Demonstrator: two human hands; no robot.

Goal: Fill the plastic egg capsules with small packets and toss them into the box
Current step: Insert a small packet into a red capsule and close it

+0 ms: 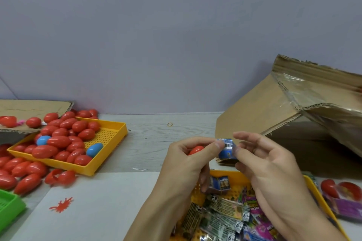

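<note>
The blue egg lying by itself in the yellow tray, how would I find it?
Look left on the table for the yellow tray heaped with red eggs. On its bare mesh floor, right of the heap, lies a blue egg. The other blue egg is buried among reds.

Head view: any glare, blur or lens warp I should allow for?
Head view: soft even light; glare on the clear tape of the brown cardboard box; wide-angle bending toward the edges; the small blue packet both hands pinch is slightly blurred.
</note>
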